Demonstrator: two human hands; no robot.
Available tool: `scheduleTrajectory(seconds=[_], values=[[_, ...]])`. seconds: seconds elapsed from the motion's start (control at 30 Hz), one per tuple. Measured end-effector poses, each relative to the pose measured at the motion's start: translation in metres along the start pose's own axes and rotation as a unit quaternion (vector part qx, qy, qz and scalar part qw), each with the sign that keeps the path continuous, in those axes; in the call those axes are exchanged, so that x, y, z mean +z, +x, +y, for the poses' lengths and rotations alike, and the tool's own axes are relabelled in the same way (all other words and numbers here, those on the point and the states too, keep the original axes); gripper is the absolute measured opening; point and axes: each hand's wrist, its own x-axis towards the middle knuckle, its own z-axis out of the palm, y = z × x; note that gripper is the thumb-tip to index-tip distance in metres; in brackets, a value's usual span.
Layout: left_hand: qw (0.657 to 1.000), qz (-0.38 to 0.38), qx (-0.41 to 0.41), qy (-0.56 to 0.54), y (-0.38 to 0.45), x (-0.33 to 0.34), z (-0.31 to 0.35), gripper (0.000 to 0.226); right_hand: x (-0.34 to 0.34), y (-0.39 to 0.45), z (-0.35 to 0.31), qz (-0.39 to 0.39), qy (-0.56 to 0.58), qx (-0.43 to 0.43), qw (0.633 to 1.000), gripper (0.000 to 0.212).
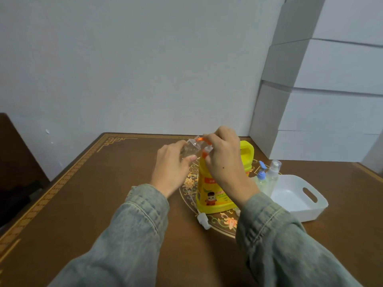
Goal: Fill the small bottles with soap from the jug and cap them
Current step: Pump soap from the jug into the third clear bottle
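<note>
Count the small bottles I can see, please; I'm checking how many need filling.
3. One clear bottle in the left hand; a blue-pump bottle and a spray bottle stand beside the white tray. The jug may hide others.

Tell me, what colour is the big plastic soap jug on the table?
Bright yellow plastic soap jug, seen best in the head view.

A home room: ornate wooden table (pixel 103 183), stacked white boxes (pixel 331 112).

jug (pixel 209 191): upper body and neck hidden behind right hand (pixel 223 160)
clear bottle (pixel 189 149): motion-blurred, fill level unreadable
jug label: print too small to read
white cap (pixel 202 221): shape indistinct
boxes (pixel 323 96): cut off at right edge
</note>
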Motion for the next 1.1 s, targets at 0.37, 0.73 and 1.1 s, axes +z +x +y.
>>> scheduleTrajectory(seconds=[0.37,0.73,1.1], values=[[1.000,-0.023,-0.013,0.005,-0.008,0.012,-0.015,0.044,0.007,-0.017,-0.001,0.017,-0.013,-0.015,1.000,0.034],[1.000,-0.011,0.002,0.001,0.002,-0.005,0.004,0.030,-0.011,0.002,0.001,-0.019,0.013,0.024,0.999,0.026],[0.999,-0.012,-0.017,-0.028,-0.013,0.006,-0.006,0.039,0.006,-0.013,0.006,0.021,0.014,-0.015,1.000,0.010]])
